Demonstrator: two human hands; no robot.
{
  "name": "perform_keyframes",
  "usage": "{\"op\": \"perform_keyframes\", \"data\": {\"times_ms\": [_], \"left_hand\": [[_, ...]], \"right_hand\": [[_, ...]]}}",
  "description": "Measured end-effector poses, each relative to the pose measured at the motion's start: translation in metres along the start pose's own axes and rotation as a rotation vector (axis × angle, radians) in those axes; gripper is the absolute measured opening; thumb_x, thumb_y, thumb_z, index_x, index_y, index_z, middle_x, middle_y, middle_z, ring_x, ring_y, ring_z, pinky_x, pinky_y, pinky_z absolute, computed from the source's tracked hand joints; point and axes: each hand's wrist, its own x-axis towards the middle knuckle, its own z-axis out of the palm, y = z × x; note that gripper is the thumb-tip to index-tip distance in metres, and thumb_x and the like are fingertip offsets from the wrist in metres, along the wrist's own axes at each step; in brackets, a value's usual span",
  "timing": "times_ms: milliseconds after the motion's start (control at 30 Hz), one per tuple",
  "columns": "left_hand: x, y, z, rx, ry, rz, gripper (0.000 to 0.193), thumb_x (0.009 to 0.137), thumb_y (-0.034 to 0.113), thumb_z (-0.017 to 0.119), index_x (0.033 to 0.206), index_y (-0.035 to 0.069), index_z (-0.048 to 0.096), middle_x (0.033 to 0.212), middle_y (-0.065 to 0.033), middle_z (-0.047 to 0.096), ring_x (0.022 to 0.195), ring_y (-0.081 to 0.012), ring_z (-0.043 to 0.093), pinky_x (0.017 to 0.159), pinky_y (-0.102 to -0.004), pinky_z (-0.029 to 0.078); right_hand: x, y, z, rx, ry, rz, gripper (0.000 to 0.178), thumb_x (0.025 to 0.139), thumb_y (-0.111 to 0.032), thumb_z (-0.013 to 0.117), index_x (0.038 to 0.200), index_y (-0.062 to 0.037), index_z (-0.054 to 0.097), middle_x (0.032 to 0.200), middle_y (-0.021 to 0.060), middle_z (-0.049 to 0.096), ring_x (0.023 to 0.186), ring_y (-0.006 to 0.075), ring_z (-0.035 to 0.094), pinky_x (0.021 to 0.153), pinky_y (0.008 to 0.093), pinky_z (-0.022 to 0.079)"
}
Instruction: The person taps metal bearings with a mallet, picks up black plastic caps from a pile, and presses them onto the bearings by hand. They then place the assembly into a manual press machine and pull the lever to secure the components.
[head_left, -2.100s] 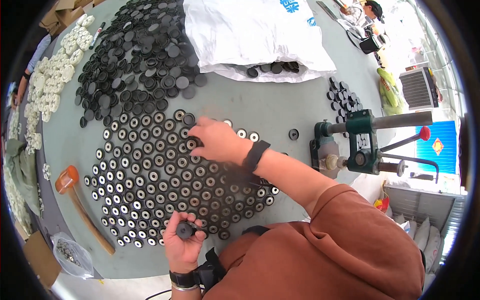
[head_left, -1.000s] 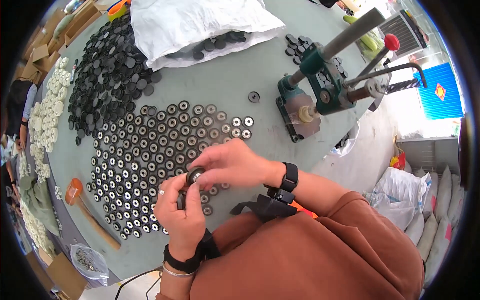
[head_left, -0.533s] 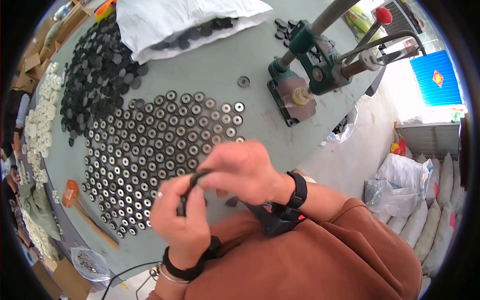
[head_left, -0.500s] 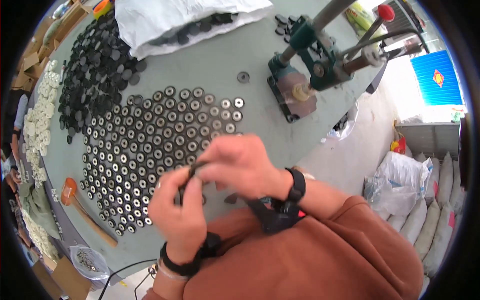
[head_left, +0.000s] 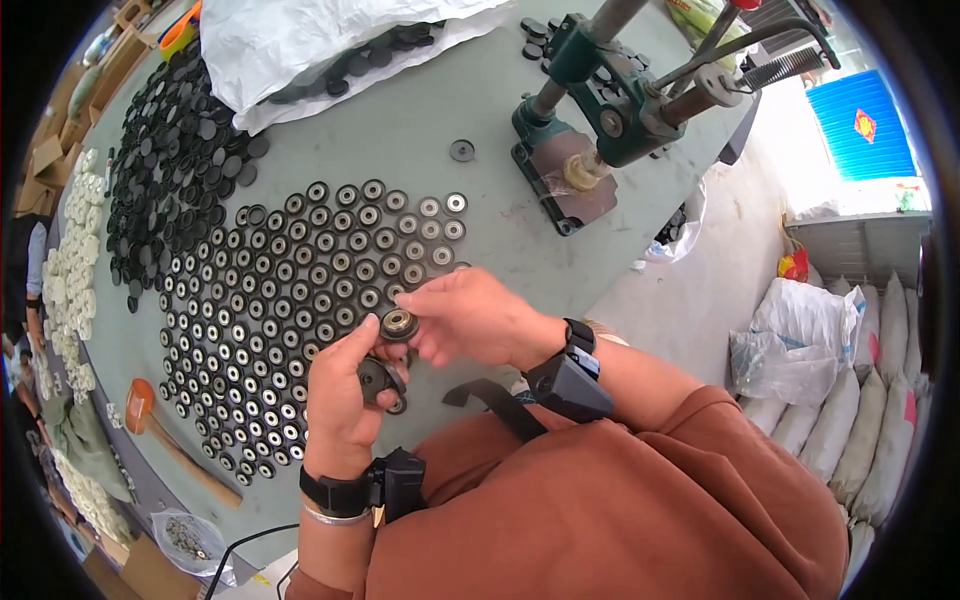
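Observation:
A small black wheel with a metal bearing in its middle [head_left: 399, 323] is held between the fingertips of my two hands, its bearing face up. My right hand [head_left: 485, 318] pinches it from the right. My left hand [head_left: 338, 392] touches it with the thumb tip and also has black round caps [head_left: 374, 378] gripped in its lower fingers; how many is hidden. Just beyond my fingers, many similar wheels [head_left: 290, 270] lie in packed rows on the grey-green table [head_left: 400, 130]. One lone black cap [head_left: 462, 151] lies apart, past the rows.
A green hand press [head_left: 600, 130] stands at the far right. Loose black discs [head_left: 170, 170] are heaped at the far left, beside a white sack [head_left: 310, 50] of discs. An orange-headed mallet [head_left: 180, 450] rests at the left edge, near a plastic bag of small parts [head_left: 185, 540].
My hands have turned and drawn slightly apart, bringing the wheel's bearing face and the caps in my left hand into sight. The whole view has shifted slightly.

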Motion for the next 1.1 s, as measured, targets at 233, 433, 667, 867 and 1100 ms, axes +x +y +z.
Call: {"op": "perform_keyframes", "data": {"times_ms": [233, 433, 667, 867, 1100], "left_hand": [[0.010, -0.008, 0.006, -0.020, -0.010, -0.060, 0.026, 0.088, 0.024, 0.052, 0.086, -0.001, 0.060, 0.070, -0.0070, 0.057, 0.051, -0.0139, 0.052, 0.035, -0.0199, 0.031], [0.011, -0.021, 0.018, 0.193, -0.039, 0.044, 0.017, 0.082, 0.018, 0.060, 0.084, 0.001, 0.059, 0.070, -0.0053, 0.058, 0.054, -0.0114, 0.052, 0.040, -0.0209, 0.033], [0.025, -0.053, 0.037, 0.345, -0.053, 0.168, 0.016, 0.085, 0.015, 0.058, 0.083, -0.001, 0.060, 0.070, -0.0057, 0.060, 0.051, -0.0112, 0.052, 0.040, -0.0206, 0.034], [0.040, -0.074, 0.040, 0.351, -0.049, -0.088, 0.018, 0.086, 0.023, 0.058, 0.087, 0.004, 0.059, 0.071, -0.0039, 0.057, 0.053, -0.0126, 0.053, 0.039, -0.0217, 0.035], [0.007, -0.059, 0.004, 0.349, -0.194, -0.153, 0.017, 0.083, 0.022, 0.061, 0.085, 0.005, 0.059, 0.071, -0.0017, 0.056, 0.059, -0.0119, 0.053, 0.048, -0.0235, 0.038]], "right_hand": [[-0.011, 0.002, -0.009, 0.001, 0.013, -0.053, 0.030, 0.086, -0.027, 0.060, 0.089, 0.0035, 0.061, 0.077, 0.0079, 0.063, 0.062, 0.0117, 0.060, 0.054, 0.0218, 0.050], [-0.017, 0.021, -0.028, 0.028, -0.001, -0.131, 0.023, 0.084, -0.021, 0.062, 0.089, 0.0011, 0.061, 0.079, 0.0075, 0.064, 0.065, 0.0120, 0.061, 0.058, 0.0236, 0.051], [-0.031, 0.046, -0.051, 0.032, 0.159, -0.236, 0.019, 0.083, -0.017, 0.063, 0.087, 0.0011, 0.059, 0.073, 0.0069, 0.064, 0.053, 0.0080, 0.054, 0.050, 0.0224, 0.046], [-0.015, 0.057, -0.084, -0.186, 0.366, -0.293, 0.025, 0.082, -0.021, 0.063, 0.089, 0.0028, 0.060, 0.073, 0.0081, 0.064, 0.055, 0.0110, 0.057, 0.050, 0.0245, 0.048], [0.018, 0.052, -0.123, -0.496, 0.615, -0.469, 0.032, 0.076, -0.020, 0.064, 0.095, 0.0056, 0.061, 0.073, 0.0114, 0.063, 0.055, 0.0142, 0.062, 0.050, 0.0272, 0.050]]}}
